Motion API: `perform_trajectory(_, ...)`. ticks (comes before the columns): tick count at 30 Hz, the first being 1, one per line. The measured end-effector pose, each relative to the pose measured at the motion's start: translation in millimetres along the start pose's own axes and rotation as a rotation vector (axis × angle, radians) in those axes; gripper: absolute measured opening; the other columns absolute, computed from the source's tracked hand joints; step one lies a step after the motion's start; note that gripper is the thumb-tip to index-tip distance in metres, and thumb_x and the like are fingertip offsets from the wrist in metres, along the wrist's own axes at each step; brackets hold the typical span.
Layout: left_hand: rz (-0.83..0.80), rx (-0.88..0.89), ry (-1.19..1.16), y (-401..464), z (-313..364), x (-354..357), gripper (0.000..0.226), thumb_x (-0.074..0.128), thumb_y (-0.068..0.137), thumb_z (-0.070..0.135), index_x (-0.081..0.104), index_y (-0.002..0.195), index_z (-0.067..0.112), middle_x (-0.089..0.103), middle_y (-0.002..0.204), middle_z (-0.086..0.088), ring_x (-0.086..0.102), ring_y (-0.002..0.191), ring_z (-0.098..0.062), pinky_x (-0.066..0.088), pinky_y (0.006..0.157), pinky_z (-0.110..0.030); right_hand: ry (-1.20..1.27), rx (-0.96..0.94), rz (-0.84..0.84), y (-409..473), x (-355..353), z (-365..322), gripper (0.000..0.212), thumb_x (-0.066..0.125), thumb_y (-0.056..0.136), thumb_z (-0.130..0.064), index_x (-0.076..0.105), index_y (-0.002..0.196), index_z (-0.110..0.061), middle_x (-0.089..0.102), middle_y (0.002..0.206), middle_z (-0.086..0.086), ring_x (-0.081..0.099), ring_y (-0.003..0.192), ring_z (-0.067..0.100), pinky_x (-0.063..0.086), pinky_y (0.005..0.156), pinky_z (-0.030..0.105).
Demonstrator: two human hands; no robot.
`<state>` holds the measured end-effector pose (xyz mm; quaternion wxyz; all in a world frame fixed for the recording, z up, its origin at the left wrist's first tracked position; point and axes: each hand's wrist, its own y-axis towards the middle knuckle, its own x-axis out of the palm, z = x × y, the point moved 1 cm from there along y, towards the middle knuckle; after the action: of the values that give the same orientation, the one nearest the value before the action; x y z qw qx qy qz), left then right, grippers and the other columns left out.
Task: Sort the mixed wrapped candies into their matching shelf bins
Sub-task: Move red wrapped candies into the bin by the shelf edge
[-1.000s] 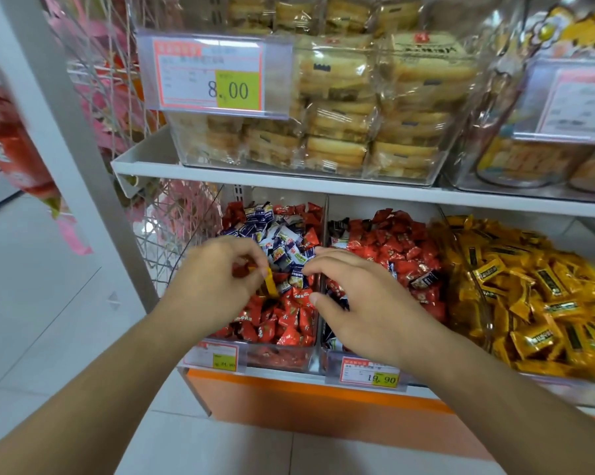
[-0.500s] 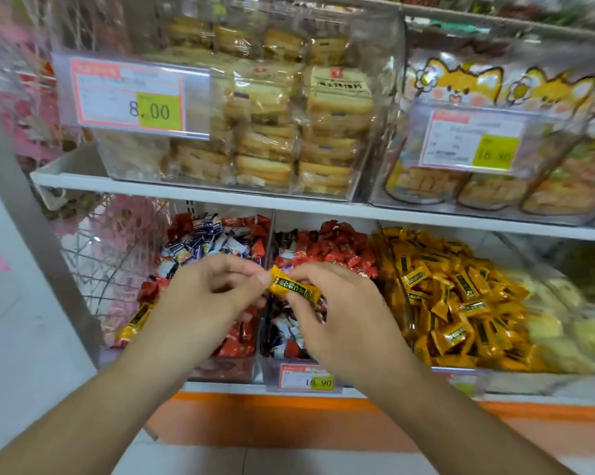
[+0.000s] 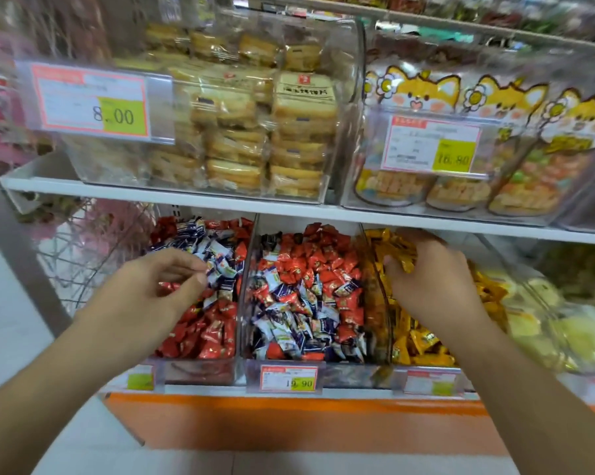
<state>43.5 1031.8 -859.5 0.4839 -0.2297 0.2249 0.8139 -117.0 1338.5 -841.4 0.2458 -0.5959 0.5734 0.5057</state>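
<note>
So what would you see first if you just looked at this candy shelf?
Probably the two hands over the lower bins: the left hand above the left bin of red and blue-white candies, the right hand reaching into the yellow candies. Then the middle bin, a bright red and blue-white jumble. Above, the cartoon fox packets stand out on the right.

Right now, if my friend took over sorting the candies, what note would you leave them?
Left hand: fingers loosely curled over the left clear plastic bin of red and blue-white wrapped candies; I cannot tell if it pinches one.
Right hand: in the clear bin of yellow wrapped candies, fingers curled on a yellow wrapped candy.
Done: that yellow one is at its matching bin.
Left: let it go, then separate the red and blue-white candies mixed in the left bin and the middle clear bin.
</note>
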Motion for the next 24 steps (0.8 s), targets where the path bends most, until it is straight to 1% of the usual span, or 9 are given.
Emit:
perform_trajectory(3, 0.011, 0.033, 0.280, -2, -14, -25, 0.034, 0.067, 0.093, 0.043, 0.063, 0.127, 0.037, 0.065, 0.128, 0.019, 0.060, 0.120, -0.012, 0.044, 0.098, -0.030, 0.036, -0.139, -0.077, -12, 14, -39, 0.042, 0.063, 0.100, -0.037, 0.060, 0.138, -0.019, 0.066, 0.107, 0.001, 0.058, 0.084, 0.018, 0.039, 0.074, 0.025)
perform_trajectory(6, -0.062, 0.057, 0.425, -9, -33, -46, 0.067, 0.061, 0.095, 0.048, 0.037, 0.155, 0.031, 0.036, 0.160, 0.011, 0.033, 0.147, -0.010, 0.023, 0.112, -0.019, 0.111, -0.282, -0.192, -26, 28, -80, 0.043, 0.061, 0.102, -0.036, 0.054, 0.144, -0.030, 0.057, 0.133, -0.011, 0.058, 0.110, 0.010, 0.039, 0.092, 0.017)
perform_trajectory(8, -0.123, 0.060, 0.443, -14, -49, -55, 0.083, 0.056, 0.093, 0.055, 0.018, 0.162, 0.032, 0.015, 0.168, 0.015, 0.012, 0.152, -0.001, 0.007, 0.117, -0.015, 0.145, -0.393, -0.253, -34, 39, -103, 0.042, 0.059, 0.103, -0.035, 0.052, 0.144, -0.033, 0.052, 0.146, -0.016, 0.049, 0.131, 0.005, 0.036, 0.106, 0.016)
perform_trajectory(11, -0.181, 0.035, 0.452, -20, -70, -65, 0.096, 0.056, 0.092, 0.059, -0.003, 0.163, 0.034, -0.007, 0.167, 0.022, -0.008, 0.148, 0.010, -0.006, 0.109, -0.004, 0.175, -0.514, -0.316, -41, 54, -131, 0.042, 0.059, 0.104, -0.033, 0.053, 0.145, -0.034, 0.051, 0.146, -0.021, 0.042, 0.137, -0.001, 0.026, 0.109, 0.007)
perform_trajectory(13, -0.242, -0.017, 0.436, -23, -80, -70, 0.103, 0.054, 0.090, 0.064, -0.016, 0.160, 0.035, -0.017, 0.165, 0.023, -0.013, 0.149, 0.009, -0.006, 0.112, -0.008, 0.186, -0.575, -0.352, -44, 65, -148, 0.041, 0.058, 0.105, -0.032, 0.053, 0.145, -0.034, 0.051, 0.146, -0.022, 0.040, 0.138, -0.003, 0.024, 0.112, 0.008)
perform_trajectory(16, -0.379, -0.104, 0.313, -26, -94, -72, 0.114, 0.056, 0.085, 0.070, -0.032, 0.152, 0.044, -0.019, 0.164, 0.023, -0.010, 0.152, 0.001, 0.005, 0.121, -0.021, 0.187, -0.646, -0.421, -44, 82, -173, 0.041, 0.056, 0.106, -0.033, 0.052, 0.147, -0.038, 0.050, 0.149, -0.021, 0.039, 0.140, -0.001, 0.031, 0.118, 0.021)
perform_trajectory(19, -0.435, -0.130, 0.211, -26, -102, -70, 0.121, 0.063, 0.079, 0.074, -0.037, 0.145, 0.052, -0.016, 0.166, 0.021, -0.008, 0.155, -0.006, 0.013, 0.127, -0.037, 0.160, -0.698, -0.489, -36, 106, -198, 0.036, 0.058, 0.106, -0.032, 0.057, 0.142, -0.036, 0.057, 0.145, -0.015, 0.048, 0.136, 0.007, 0.042, 0.115, 0.033)
perform_trajectory(21, -0.438, -0.137, 0.185, -24, -104, -71, 0.123, 0.067, 0.082, 0.069, -0.036, 0.146, 0.051, -0.014, 0.166, 0.022, -0.002, 0.155, -0.004, 0.017, 0.126, -0.034, 0.155, -0.708, -0.558, -30, 123, -215, 0.034, 0.061, 0.105, -0.030, 0.063, 0.139, -0.034, 0.062, 0.142, -0.011, 0.054, 0.132, 0.011, 0.046, 0.113, 0.036)
perform_trajectory(24, -0.450, -0.138, 0.186, -23, -103, -72, 0.123, 0.069, 0.085, 0.063, -0.036, 0.149, 0.046, -0.016, 0.166, 0.021, 0.005, 0.154, -0.001, 0.017, 0.123, -0.026, 0.111, -0.724, -0.645, -22, 142, -234, 0.034, 0.066, 0.102, -0.029, 0.067, 0.136, -0.032, 0.064, 0.141, -0.010, 0.058, 0.130, 0.011, 0.047, 0.110, 0.031)
